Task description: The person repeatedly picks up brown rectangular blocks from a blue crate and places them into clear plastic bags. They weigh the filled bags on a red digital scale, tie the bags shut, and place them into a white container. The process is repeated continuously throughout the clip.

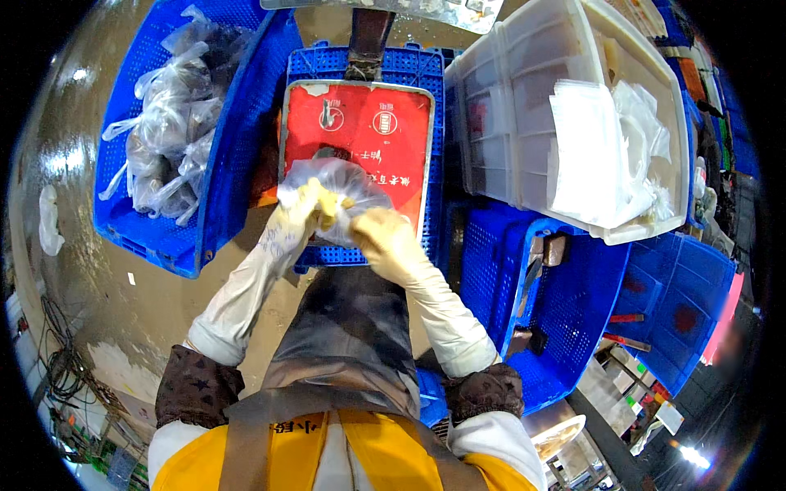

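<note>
A clear plastic bag [341, 178] with something dark inside rests on a red-faced, metal-rimmed platform [356, 110], apparently that of a scale. My left hand [301, 208], in a pale yellow rubber glove, grips the bag's gathered plastic on its left side. On the near right, my right hand [385, 242], gloved alike, pinches another part of the plastic; its fingertips are partly hidden. The contents of the bag cannot be made out. Under the platform stands an upturned blue perforated crate [436, 110].
At left, a blue crate [215, 184] holds several knotted clear bags [169, 116]. A dark post [370, 37] rises behind the platform. To the right, a whitish plastic tub [522, 110] bears a stack of plastic bags [583, 147]. Blue crates [571, 325] stand below it. The floor [104, 294] looks wet.
</note>
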`<state>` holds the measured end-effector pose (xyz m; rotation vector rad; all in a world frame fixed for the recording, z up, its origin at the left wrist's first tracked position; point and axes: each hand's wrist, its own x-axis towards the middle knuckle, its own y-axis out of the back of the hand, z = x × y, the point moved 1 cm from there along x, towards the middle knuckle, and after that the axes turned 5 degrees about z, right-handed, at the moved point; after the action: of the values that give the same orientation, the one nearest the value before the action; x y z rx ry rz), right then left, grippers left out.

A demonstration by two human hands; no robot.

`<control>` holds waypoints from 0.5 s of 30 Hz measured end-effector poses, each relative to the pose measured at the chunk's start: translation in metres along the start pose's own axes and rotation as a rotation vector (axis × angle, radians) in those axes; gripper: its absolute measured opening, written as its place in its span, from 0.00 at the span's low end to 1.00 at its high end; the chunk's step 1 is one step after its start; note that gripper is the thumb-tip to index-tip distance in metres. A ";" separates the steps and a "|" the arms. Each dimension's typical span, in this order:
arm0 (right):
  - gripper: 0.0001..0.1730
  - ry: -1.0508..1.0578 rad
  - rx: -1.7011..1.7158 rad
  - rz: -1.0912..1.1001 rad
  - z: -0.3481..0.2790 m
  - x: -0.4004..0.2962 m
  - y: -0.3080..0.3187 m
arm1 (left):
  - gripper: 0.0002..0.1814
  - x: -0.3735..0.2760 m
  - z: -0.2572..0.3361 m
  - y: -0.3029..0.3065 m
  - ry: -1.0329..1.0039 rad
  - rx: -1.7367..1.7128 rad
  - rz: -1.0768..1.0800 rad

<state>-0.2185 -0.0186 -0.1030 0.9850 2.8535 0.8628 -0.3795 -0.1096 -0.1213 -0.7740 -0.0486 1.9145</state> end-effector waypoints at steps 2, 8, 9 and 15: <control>0.05 -0.021 0.084 -0.010 -0.001 0.007 -0.002 | 0.25 0.001 0.000 -0.008 0.262 -0.199 0.230; 0.12 -0.234 0.531 -0.063 0.033 0.021 -0.025 | 0.08 0.005 0.018 -0.018 -0.863 0.927 0.054; 0.12 -0.221 0.520 -0.104 0.033 0.020 -0.026 | 0.07 0.005 0.018 -0.018 -0.808 0.810 0.027; 0.12 -0.366 -0.114 -0.157 0.078 -0.030 0.011 | 0.20 -0.003 -0.054 0.083 -0.222 0.743 -0.025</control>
<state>-0.1742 0.0102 -0.1684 0.7968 2.5035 0.7344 -0.4166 -0.1677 -0.1923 -0.0597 0.4874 1.7922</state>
